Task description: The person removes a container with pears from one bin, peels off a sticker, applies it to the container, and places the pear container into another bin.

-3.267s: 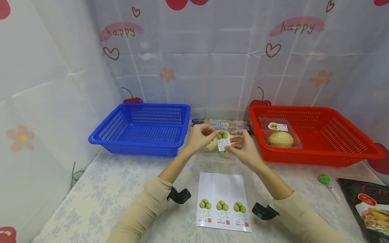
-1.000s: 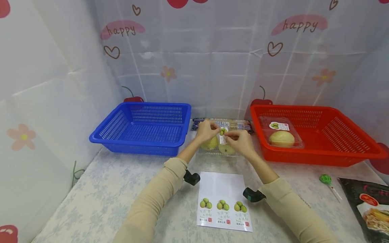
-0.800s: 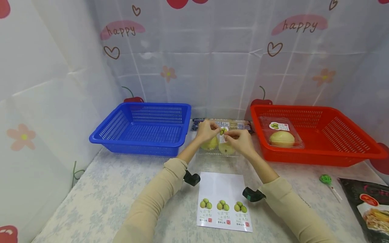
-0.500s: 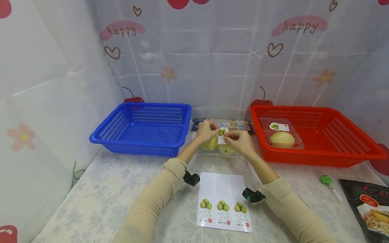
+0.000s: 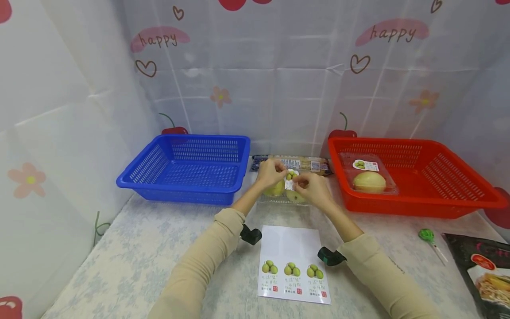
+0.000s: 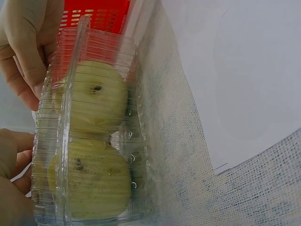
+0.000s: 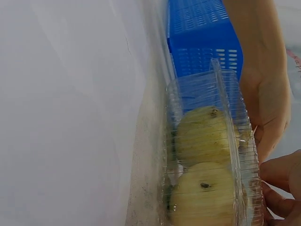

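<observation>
A pear-print sticker label is pinched between both hands, close over the lid of a clear plastic clamshell box. My left hand pinches it near the upper left edge; my right hand has thumb and forefinger at its right side. Two pale yellow-green pears show through the box's ribbed side in the left wrist view. In the right wrist view, fingers rest right at the lid's edge. The sticker is mostly hidden behind the lid in both wrist views.
A sheet of pear stickers lies in front of the box. Left stands a blue basket; right, a red basket holding a labelled fruit box. Behind is a long food packet. A green lollipop and black food bag lie right.
Since the earliest frame, both hands have moved forward and brought the sticker down close over the box. During the last second the sticker has shifted slightly lower; both hands keep their pinch.
</observation>
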A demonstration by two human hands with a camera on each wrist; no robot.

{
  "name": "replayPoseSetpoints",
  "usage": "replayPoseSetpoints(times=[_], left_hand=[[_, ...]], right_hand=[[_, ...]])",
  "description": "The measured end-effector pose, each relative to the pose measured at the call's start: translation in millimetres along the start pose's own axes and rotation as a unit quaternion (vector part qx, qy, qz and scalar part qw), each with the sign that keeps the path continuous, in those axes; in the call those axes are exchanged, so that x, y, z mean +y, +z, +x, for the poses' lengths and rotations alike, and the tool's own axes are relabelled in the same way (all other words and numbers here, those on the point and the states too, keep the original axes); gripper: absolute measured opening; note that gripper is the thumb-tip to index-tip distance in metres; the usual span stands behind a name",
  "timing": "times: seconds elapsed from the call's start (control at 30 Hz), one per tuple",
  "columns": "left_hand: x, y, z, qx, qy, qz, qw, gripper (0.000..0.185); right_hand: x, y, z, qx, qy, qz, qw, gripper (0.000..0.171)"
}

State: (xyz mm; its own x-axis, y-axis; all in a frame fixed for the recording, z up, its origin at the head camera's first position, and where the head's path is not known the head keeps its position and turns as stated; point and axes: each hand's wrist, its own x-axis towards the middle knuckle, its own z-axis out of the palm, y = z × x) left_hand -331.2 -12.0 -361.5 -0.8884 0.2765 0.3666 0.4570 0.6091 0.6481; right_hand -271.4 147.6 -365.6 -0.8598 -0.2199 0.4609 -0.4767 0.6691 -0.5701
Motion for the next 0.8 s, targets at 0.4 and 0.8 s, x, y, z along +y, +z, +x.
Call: replayPoseSetpoints(times=[0.4, 0.8], left_hand=[[1.0, -0.2, -1.2, -0.002, -0.003, 0.005, 1.0, 0.013], [3.7, -3.5, -12.1, -0.021, -0.002, 0.031, 0.9993, 0.038]], right_hand=[[-0.1, -3.3, 2.5, -0.025, -0.028, -0.07, 0.997, 0.016], [9.4, -13.8, 0.0, -0.113, -0.035, -0.087, 0.989, 0.02]])
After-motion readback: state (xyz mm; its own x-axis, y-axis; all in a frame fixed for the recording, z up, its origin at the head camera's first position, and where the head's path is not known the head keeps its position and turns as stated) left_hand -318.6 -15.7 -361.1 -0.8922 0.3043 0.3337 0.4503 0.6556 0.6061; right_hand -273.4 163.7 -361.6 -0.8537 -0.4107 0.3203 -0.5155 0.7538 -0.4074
